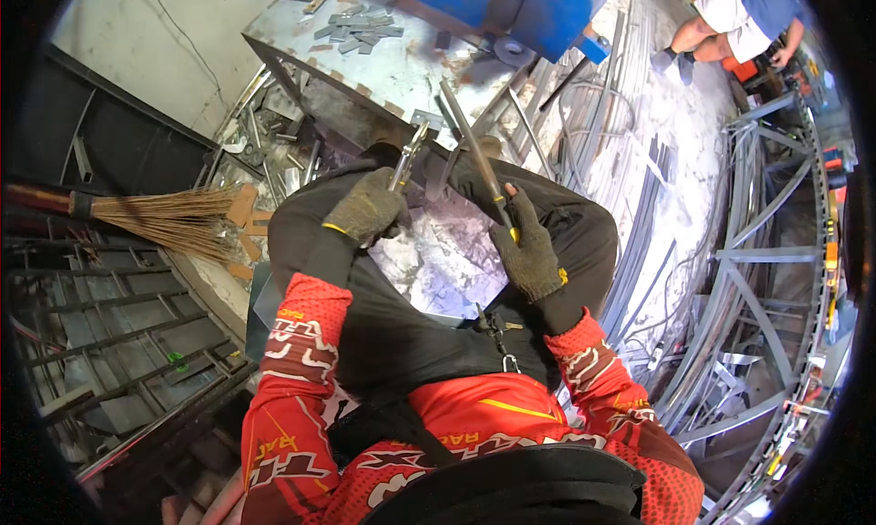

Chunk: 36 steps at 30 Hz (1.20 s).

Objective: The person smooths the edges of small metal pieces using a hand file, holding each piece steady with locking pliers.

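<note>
My left hand (365,207), in a dark knit glove, is closed round a silver tool that looks like locking pliers (408,158). Its jaws point away from me, close to a small grey metal plate (427,119) at the table's near edge; whether they grip the plate I cannot tell. In my right hand (531,256), gloved too, is a long narrow metal bar (476,149), file-like in shape, slanting up and left toward the table. Both hands are above my bent knees, apart from each other.
Ahead stands a pale metal table (401,78) bearing a heap of flat metal pieces (360,31) and a blue machine (502,10). A broom (169,210) lies left. Long metal bars (643,215) lie right, near a rack (771,256). Another person (735,23) is at far right.
</note>
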Each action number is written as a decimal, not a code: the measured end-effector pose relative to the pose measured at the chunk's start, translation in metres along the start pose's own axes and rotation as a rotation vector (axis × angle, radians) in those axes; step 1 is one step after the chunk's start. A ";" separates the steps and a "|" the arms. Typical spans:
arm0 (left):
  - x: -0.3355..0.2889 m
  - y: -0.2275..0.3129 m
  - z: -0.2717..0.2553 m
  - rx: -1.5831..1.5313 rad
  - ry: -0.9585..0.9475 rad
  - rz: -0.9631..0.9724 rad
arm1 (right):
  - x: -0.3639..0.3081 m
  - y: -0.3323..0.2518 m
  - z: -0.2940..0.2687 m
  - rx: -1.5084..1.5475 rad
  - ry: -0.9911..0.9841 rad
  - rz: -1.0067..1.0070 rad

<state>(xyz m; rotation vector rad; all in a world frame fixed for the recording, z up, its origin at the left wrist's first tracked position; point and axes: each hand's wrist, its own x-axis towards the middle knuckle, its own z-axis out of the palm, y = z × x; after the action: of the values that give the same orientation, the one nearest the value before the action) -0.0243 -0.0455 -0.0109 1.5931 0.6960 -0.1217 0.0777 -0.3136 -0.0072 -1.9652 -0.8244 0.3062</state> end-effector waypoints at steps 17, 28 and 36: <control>-0.013 0.041 -0.029 0.488 -0.233 -0.055 | -0.016 -0.002 0.039 -0.177 -0.103 0.067; -0.009 0.039 -0.029 0.655 -0.282 -0.140 | 0.029 -0.007 0.053 -0.134 -0.095 0.111; -0.012 0.041 -0.029 0.570 -0.252 -0.084 | 0.031 -0.013 0.047 -0.175 -0.108 0.102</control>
<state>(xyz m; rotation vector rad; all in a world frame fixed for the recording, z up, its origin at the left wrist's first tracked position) -0.0223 -0.0224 0.0352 2.0416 0.5555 -0.6165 0.0707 -0.2574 -0.0168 -2.1745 -0.8453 0.4148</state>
